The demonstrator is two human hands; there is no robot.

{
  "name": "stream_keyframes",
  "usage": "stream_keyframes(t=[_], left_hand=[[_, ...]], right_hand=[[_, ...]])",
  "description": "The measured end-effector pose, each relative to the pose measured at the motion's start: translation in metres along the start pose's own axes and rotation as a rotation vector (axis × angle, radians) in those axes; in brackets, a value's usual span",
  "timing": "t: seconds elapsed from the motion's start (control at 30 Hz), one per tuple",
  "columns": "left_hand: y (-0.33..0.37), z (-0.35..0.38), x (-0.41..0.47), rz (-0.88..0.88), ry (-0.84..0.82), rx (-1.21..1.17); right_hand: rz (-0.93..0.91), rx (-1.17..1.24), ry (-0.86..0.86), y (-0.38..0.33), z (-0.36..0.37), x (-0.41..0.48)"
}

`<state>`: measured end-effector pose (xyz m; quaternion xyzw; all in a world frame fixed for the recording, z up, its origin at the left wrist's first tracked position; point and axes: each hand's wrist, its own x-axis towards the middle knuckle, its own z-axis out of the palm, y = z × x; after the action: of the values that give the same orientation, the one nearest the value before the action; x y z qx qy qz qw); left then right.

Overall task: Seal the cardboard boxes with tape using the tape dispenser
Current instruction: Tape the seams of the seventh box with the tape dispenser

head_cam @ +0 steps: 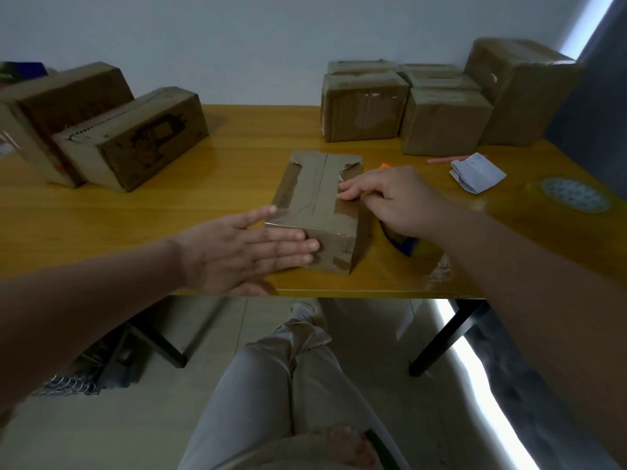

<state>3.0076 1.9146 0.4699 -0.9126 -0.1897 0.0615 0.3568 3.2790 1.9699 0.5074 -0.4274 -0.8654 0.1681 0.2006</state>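
Tape [291, 188] was pressed onto the cardboard box [319, 201]: left hand [237, 252] spread flat on its near face, right hand [390, 201] bent-fingered on its top, pinch undeterminable; tape dispenser [409, 247] just right. Firm outward smoothing was advised.

Yellow wooden table [237, 164], folded white paper [476, 173] near its right end, thin orange stick [444, 160] beside it, pale wall [271, 45]

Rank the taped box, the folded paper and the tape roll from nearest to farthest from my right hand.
1. taped box, centre, touched by the right hand.
2. folded paper, farther right.
3. tape roll, far right edge.
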Motion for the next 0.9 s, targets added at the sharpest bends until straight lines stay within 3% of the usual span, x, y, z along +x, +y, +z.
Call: stream_keyframes(t=[0.27, 0.4, 0.5, 0.57, 0.63, 0.7, 0.83, 0.9], left_hand=[[0.001, -0.007, -0.023, -0.024, -0.045, -0.083], [0.005, -0.017, -0.03, -0.078, 0.054, -0.187], [0.018, -0.031, -0.012, -0.285, 0.233, -0.241], [0.025, -0.044, 0.016, -0.58, 0.251, -0.312], [0.026, -0.054, 0.048, -0.939, 0.038, -0.392], [0.021, -0.056, 0.075, -1.153, -0.235, -0.548], [0.006, -0.049, 0.1, -1.246, -0.484, -0.731], [-0.002, -0.046, 0.101, -1.261, -0.53, -0.801]], right_hand=[[0.019, 0.016, 0.0, -0.001, 0.0, -0.002], [0.012, 0.031, 0.017, -0.001, 0.001, -0.004], [-0.005, -0.014, 0.013, -0.003, 0.002, -0.005], [-0.035, -0.052, 0.004, -0.008, 0.004, -0.005], [-0.063, -0.068, 0.001, -0.013, 0.006, -0.006], [-0.049, -0.092, 0.059, -0.013, 0.009, -0.007], [0.215, -0.237, 0.265, -0.002, 0.004, -0.017], [0.402, -0.346, 0.175, 0.004, 0.0, -0.021]])
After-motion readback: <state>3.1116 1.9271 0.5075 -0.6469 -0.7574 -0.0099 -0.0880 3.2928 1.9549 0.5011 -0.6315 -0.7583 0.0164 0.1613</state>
